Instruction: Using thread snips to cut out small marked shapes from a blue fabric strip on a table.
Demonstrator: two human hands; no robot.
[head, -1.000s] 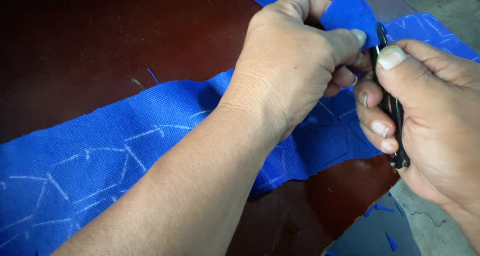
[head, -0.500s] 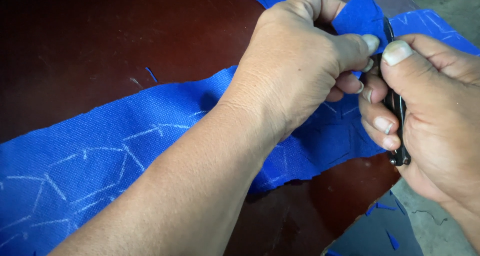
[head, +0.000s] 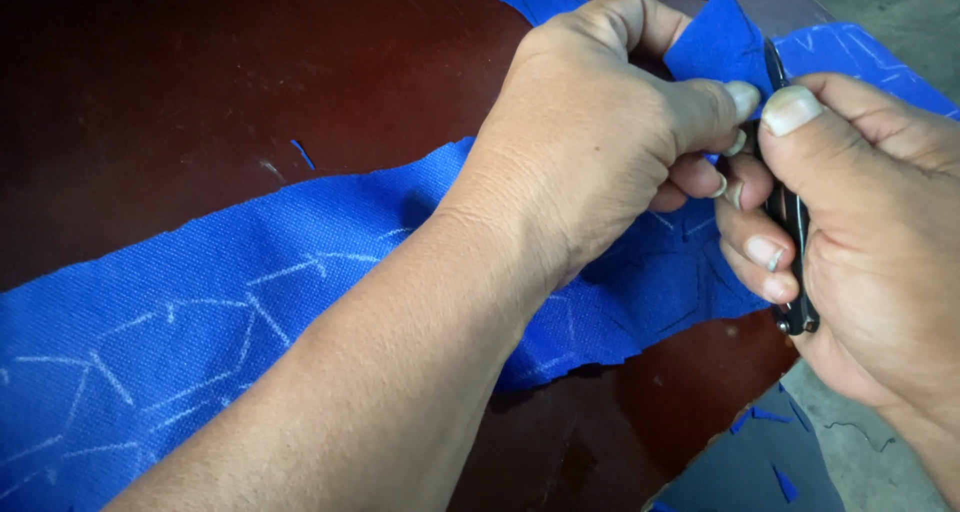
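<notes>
A long strip of blue woven fabric [head: 230,322] with white chalk lines lies across a dark red-brown table [head: 200,82]. My left hand [head: 600,132] pinches a raised flap of this fabric [head: 715,47] between thumb and fingers. Close beside it on the right, my right hand [head: 870,232] grips a small black cutting tool [head: 790,222], thumb pressed on top. The tool's upper tip touches the edge of the flap. My left hand hides the fabric under it.
Small blue fabric scraps [head: 770,417] lie on the grey floor [head: 850,452] below the table's chipped front edge. One tiny blue thread [head: 302,154] rests on the table. More blue fabric [head: 860,57] spreads at the upper right.
Both hands stay close together. The pinched blue flap has shifted slightly, dipping and then standing up again, with the tool still against it.
</notes>
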